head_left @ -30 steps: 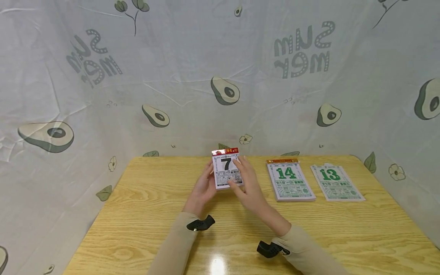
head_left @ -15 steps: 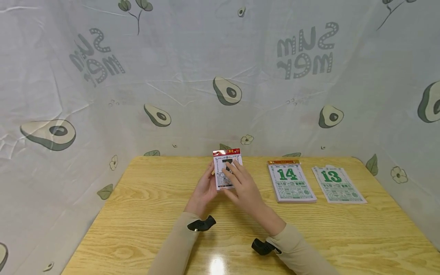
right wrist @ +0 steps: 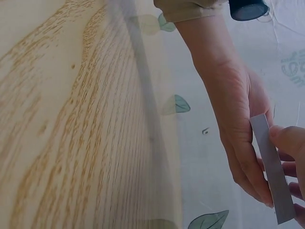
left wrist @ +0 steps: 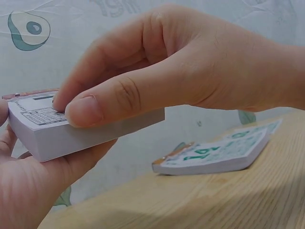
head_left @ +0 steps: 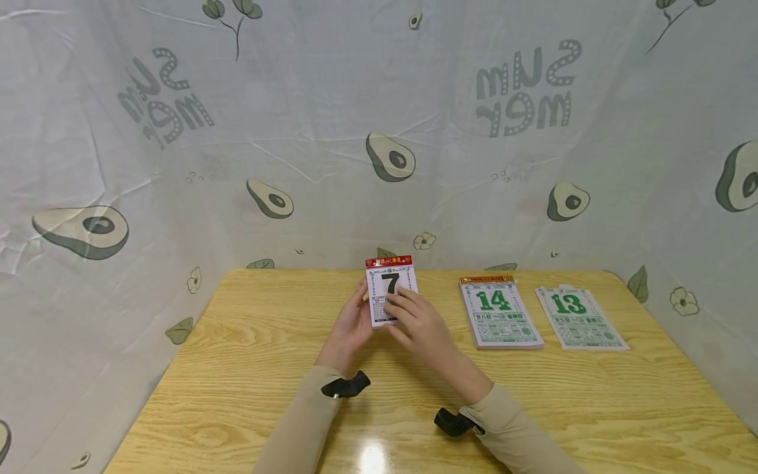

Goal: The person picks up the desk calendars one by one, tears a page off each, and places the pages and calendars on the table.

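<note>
In the head view, my left hand [head_left: 349, 326] grips a thick tear-off calendar [head_left: 377, 282] from its left side and underneath. The calendar has a red top band and a large black 7, and it is tilted toward me above the table. Fingers of my right hand [head_left: 429, 332] rest on the lower right part of its front page. The left wrist view shows the right thumb [left wrist: 86, 110] and index finger close together on the page, near the block's long edge. From the right wrist view, only the block's pale edge [right wrist: 274, 171] shows between both hands.
A thick tear-off calendar with a green 14 [head_left: 503, 322] lies to the right on the wooden table [head_left: 237, 368]. Beside it is another calendar sheet or pad with a green 13 [head_left: 583, 322]. A patterned cloth [head_left: 320, 99] hangs behind the table.
My right hand has moved left from the calendar's right edge onto its front. Its fingers covered part of the 7, then slid lower. The left hand stays in place, holding the calendar.
</note>
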### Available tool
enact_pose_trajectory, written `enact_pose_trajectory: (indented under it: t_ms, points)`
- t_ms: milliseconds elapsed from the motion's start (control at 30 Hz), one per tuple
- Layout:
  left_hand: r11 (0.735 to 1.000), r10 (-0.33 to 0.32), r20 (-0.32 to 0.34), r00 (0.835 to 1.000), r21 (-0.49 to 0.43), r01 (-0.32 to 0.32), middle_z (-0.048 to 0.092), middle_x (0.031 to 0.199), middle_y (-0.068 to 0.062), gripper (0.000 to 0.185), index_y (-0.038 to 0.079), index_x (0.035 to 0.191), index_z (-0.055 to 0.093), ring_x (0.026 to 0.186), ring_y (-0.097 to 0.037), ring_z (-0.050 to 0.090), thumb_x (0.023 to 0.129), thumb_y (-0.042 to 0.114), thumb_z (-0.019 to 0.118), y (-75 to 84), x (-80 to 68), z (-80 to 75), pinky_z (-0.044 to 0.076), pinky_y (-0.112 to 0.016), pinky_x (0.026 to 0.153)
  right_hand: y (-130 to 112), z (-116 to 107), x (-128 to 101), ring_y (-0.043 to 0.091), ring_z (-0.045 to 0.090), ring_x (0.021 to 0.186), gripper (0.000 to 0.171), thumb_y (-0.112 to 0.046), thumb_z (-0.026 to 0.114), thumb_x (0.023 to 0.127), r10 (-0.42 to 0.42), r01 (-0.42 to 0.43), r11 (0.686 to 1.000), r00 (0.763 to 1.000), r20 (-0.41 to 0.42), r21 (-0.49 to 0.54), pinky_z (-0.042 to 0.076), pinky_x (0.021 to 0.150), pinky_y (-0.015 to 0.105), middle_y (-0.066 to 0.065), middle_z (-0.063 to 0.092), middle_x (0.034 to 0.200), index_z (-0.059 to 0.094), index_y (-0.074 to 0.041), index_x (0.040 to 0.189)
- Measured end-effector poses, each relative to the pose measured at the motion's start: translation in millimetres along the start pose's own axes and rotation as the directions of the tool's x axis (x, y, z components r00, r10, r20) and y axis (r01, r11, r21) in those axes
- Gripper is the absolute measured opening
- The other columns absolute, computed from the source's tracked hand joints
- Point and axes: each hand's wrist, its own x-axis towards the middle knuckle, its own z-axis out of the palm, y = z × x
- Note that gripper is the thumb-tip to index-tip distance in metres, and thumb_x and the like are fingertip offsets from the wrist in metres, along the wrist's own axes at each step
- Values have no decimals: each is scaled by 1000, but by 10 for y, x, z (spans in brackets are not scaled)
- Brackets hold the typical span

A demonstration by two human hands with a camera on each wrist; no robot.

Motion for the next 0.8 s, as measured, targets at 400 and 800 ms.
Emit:
enact_pose_trajectory:
  t_ms: [400, 800]
  points:
    - [1000, -5, -25, 1000, 28, 6, 57, 131, -2, 25, 41, 131, 31, 114, -18, 62, 107, 38, 24, -3, -8, 38, 56, -39, 89, 17, -21, -4, 32, 58, 122, 35, -19, 83, 77, 8, -8, 1000, 1000, 12, 12, 45, 105, 43, 10, 69, 121, 73, -6, 108]
    - [998, -2, -37, 999, 56, 4, 58, 128, -2, 25, 39, 132, 30, 111, -17, 62, 107, 37, 24, -15, -5, 63, 56, -39, 86, 17, -30, 6, 30, 64, 114, 24, -14, 77, 82, -56, 57, 998, 998, -37, 27, 49, 102, 40, 10, 73, 111, 74, -4, 103]
